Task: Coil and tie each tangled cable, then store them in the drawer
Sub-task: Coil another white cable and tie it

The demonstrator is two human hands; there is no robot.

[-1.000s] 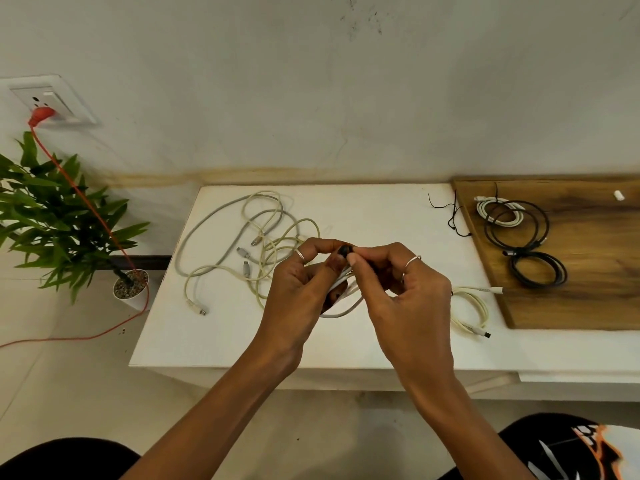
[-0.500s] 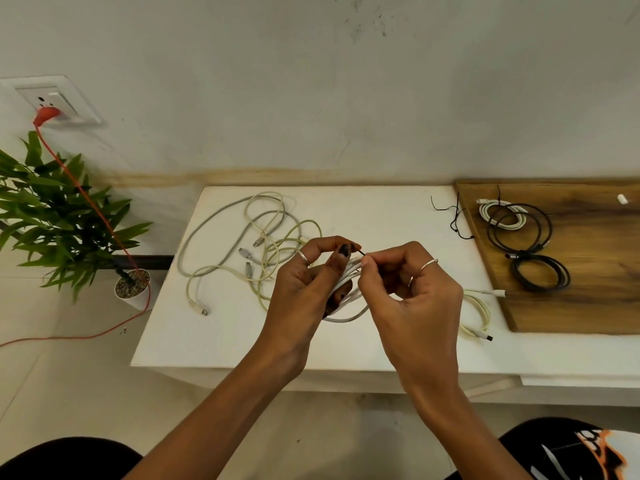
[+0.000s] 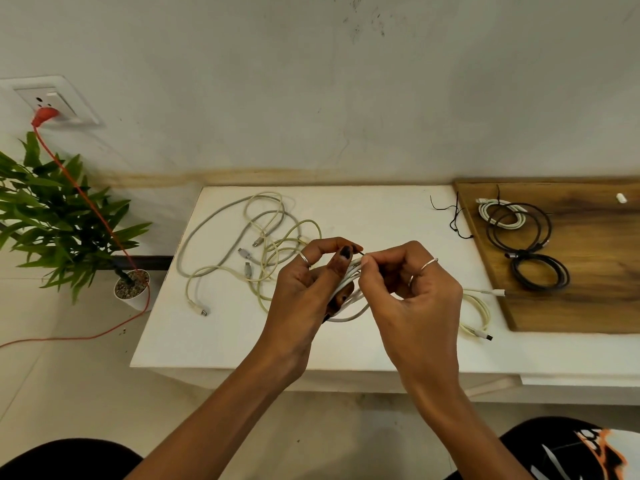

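The white rectangular tabletop [image 3: 346, 209] runs under and beyond both hands, its near edge just below the wrists and its left edge dropping to the floor well left of them. To the right of the hands lies the brown wooden board [image 3: 595, 271], carrying what look like finished bundles: two black coiled cables [image 3: 538, 271] and one small white coiled cable [image 3: 502, 216]. No drawer is visible, so storing seems wholly undone.

Left of the hands and beyond them sprawls the loose tangle of grey and cream cables [image 3: 249, 244], still uncoiled; another cream cable with white plugs [image 3: 479, 313] lies just right of the right wrist. A few thin black tie wires [image 3: 453, 220] wait beyond the right hand.

The left hand [image 3: 308, 289] grips a white coiled cable [image 3: 346, 296], while the right hand [image 3: 412, 289], close against it, pinches a thin black tie at the coil's top; I judge the tying half done. Open room is nearest, below the coil.
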